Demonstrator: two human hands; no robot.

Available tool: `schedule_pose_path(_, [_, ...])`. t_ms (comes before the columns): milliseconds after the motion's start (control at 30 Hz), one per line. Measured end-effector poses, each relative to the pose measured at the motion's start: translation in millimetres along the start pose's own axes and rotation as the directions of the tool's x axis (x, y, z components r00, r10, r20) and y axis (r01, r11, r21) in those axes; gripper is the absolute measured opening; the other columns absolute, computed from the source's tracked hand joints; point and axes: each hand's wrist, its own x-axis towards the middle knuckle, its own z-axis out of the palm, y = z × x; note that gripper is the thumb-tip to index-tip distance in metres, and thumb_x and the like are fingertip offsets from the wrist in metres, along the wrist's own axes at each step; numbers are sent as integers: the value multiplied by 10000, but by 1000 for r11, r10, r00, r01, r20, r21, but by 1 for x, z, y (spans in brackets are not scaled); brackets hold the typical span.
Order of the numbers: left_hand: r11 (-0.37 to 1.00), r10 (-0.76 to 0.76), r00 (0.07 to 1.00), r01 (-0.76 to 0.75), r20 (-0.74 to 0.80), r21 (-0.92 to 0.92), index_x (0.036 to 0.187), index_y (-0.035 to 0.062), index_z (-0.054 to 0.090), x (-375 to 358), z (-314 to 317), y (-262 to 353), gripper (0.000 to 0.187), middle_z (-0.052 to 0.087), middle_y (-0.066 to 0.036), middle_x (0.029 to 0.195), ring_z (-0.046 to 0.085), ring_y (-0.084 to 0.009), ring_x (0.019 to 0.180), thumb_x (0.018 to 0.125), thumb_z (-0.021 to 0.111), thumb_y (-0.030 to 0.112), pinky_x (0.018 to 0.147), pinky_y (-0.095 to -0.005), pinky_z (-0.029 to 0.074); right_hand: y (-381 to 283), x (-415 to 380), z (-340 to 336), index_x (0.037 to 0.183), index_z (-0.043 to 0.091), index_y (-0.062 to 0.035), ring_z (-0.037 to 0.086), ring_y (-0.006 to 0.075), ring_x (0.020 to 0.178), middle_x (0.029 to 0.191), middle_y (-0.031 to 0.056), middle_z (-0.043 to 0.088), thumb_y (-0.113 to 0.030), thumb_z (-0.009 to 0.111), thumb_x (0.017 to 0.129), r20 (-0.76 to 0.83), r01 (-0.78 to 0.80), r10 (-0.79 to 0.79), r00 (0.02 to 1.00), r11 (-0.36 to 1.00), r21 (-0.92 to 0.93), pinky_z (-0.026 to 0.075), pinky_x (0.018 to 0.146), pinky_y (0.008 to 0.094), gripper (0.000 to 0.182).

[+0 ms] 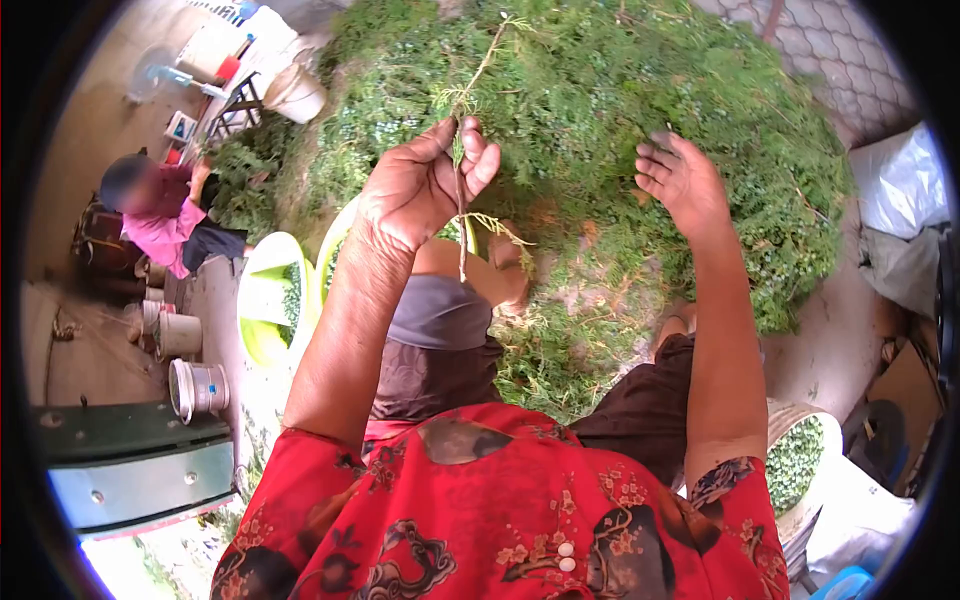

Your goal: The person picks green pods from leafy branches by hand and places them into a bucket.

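Observation:
Pinched between the thumb and fingers of my left hand [425,185] is a thin brown twig [461,195], held upright, with a few small green sprigs left along it. My right hand [682,185] hangs apart from it on the right, fingers loosely stretched and slightly blurred, with nothing visible in them. Below and beyond both hands spreads a big heap of cut green branches [590,90] dotted with pale bluish berries. A yellow-green tub [262,345] with green bits inside stands left of my left forearm.
At the far left a person in a pink top [165,215] sits by more branches. White buckets [198,388] stand along the left, and another bucket [295,93] is at the heap's edge. Lower right, a container of green berries [800,465] stands near white sacks [905,180].

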Motion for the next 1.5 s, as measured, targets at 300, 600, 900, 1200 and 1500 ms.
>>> schedule_pose_path(300, [544,418,766,219,-488,810,1131,10,489,-273,-110,158,279,513,-54,1024,515,-148,900,875,533,114,776,-306,493,-2,-11,8,1014,520,-17,565,173,748,889,102,588,-210,558,841,-29,-22,18,999,990,-139,482,667,321,262])
schedule_pose_path(600, [-207,832,-122,837,-542,-506,1189,39,515,-476,-138,179,386,495,-215,1216,488,-369,1119,820,466,144,884,-471,427,-7,-28,12,1002,518,-22,593,206,756,890,135,595,-202,555,858,38,13,-8,999,993,-116,490,687,328,233])
schedule_pose_path(900, [-629,-110,981,-195,162,752,817,-35,554,94,-152,27,176,562,-194,726,555,-301,675,777,548,136,626,-383,422,-33,-69,44,965,554,-37,594,167,637,789,77,626,-188,538,855,-233,123,-189,954,955,-269,483,556,296,188])
schedule_pose_path(1200, [-880,-396,538,9,-744,474,825,-14,648,176,-371,-228,163,641,-191,816,634,-323,833,741,566,99,582,-445,509,-76,-81,-7,1133,443,-18,549,164,749,890,52,549,-129,471,901,39,33,-29,999,995,-96,454,680,304,259])
schedule_pose_path(1500, [-821,304,490,570,-817,37,980,87,600,53,-587,-304,215,630,-117,912,621,-276,874,828,473,171,663,-409,509,-86,-103,-27,1151,370,-39,565,193,676,836,68,518,-94,455,910,-39,77,-82,996,990,-118,476,621,344,260])
